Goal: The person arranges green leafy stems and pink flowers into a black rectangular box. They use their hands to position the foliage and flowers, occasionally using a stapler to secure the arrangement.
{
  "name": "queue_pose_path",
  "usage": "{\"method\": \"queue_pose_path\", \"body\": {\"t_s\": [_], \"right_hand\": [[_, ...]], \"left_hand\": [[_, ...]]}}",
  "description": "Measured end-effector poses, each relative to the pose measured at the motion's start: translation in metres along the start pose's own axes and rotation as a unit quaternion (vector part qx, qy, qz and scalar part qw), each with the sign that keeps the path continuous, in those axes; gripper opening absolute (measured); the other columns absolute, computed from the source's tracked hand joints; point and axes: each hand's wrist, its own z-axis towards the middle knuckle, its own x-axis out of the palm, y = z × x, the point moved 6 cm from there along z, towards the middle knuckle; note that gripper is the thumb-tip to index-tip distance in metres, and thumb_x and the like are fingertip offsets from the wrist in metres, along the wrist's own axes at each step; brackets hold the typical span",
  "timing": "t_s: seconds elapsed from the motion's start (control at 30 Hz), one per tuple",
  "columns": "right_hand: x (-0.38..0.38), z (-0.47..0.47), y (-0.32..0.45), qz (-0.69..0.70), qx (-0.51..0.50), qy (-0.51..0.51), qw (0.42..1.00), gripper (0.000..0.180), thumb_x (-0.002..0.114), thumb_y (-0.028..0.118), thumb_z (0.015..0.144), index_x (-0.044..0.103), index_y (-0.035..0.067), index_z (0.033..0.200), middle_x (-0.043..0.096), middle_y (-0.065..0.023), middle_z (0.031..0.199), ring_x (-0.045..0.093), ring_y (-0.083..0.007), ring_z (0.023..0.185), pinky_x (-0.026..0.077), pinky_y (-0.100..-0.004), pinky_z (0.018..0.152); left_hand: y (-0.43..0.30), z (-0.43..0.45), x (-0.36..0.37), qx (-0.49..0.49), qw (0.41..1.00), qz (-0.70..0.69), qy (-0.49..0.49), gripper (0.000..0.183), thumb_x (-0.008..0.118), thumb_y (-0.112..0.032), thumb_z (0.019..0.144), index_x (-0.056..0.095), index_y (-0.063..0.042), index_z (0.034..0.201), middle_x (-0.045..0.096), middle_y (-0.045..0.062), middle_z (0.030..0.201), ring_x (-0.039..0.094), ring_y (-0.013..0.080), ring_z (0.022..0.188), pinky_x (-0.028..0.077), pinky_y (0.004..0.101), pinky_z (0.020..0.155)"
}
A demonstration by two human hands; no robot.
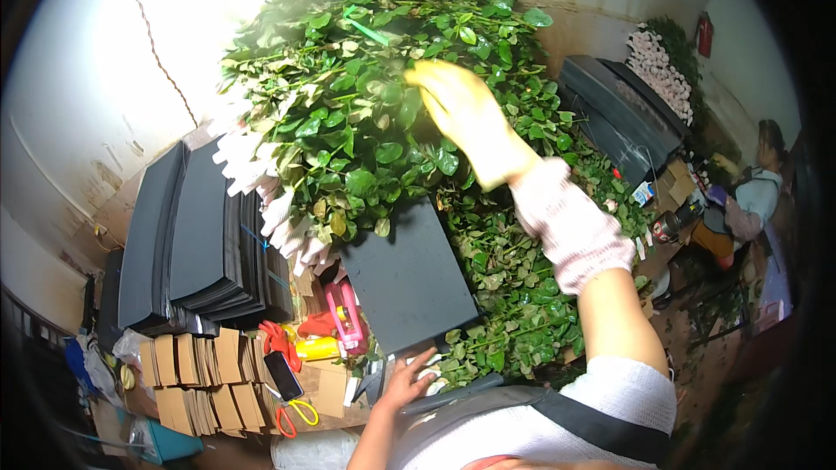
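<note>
My right hand [460, 114], in a yellow glove with a pink ribbed cuff, stretches over a tall heap of leafy rose-like stems [385, 163]. It is blurred, and whether its fingertips grip any stem cannot be told. My bare left hand [410, 378] is low in front of me, fingers apart, beside the near edge of a black corrugated board [411, 281]. Its fingertips are close to small white pieces partly hidden beneath it. The board lies tilted below the heap, its far end under leaves. White-sleeved flower heads [287, 215] stick out along the heap's left side.
Stacks of black corrugated sheets [206, 228] stand left. Bundled cardboard pieces [189, 378], a phone [283, 375], scissors [297, 414], a yellow can [318, 348] and a pink tape dispenser [346, 316] lie nearby. More leafy stems [516, 313] spread right. Another person [751, 196] works far right.
</note>
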Motion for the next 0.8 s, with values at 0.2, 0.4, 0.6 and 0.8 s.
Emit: {"method": "queue_pose_path", "body": {"t_s": [0.2,0.4,0.6,0.8], "right_hand": [[0.062,0.027,-0.039,0.034,0.144,0.097,0.984,0.018,0.065,0.021,0.088,0.078,0.010,0.094,0.065,-0.0167,0.139,0.052,-0.0390,0.137,0.044,-0.0422,0.113],[-0.036,-0.055,0.024,0.170,-0.018,0.047,0.984,0.016,0.068,0.007,0.085,0.067,0.005,0.100,0.070,-0.0102,0.093,0.068,-0.0303,0.077,0.056,-0.0402,0.066],[-0.086,-0.228,0.053,0.391,0.042,0.290,0.872,0.016,0.070,0.002,0.093,0.072,0.005,0.108,0.075,-0.0122,0.090,0.071,-0.0277,0.072,0.057,-0.0394,0.062],[-0.088,-0.383,0.044,0.170,0.126,0.492,0.844,0.009,0.070,0.015,0.091,0.076,0.014,0.098,0.075,-0.0109,0.088,0.072,-0.0323,0.079,0.056,-0.0442,0.066]], "left_hand": [[0.004,0.006,0.001,0.001,0.996,0.055,-0.069,0.032,0.071,-0.037,0.097,0.077,-0.025,0.126,0.071,0.018,0.114,0.062,0.0352,0.110,0.051,0.0426,0.098],[-0.008,-0.001,-0.002,0.018,0.980,0.083,-0.179,0.028,0.073,-0.030,0.094,0.079,-0.025,0.121,0.071,0.015,0.092,0.066,0.0336,0.084,0.053,0.0452,0.078],[0.008,-0.001,0.002,0.094,0.972,0.109,-0.185,0.030,0.071,-0.029,0.095,0.078,-0.020,0.123,0.069,0.017,0.091,0.064,0.0346,0.090,0.052,0.0447,0.077],[0.045,0.007,0.011,0.003,0.985,-0.041,-0.168,0.054,0.088,-0.020,0.083,0.063,-0.002,0.127,0.072,0.016,0.116,0.070,0.0261,0.099,0.056,0.0376,0.085]]}}
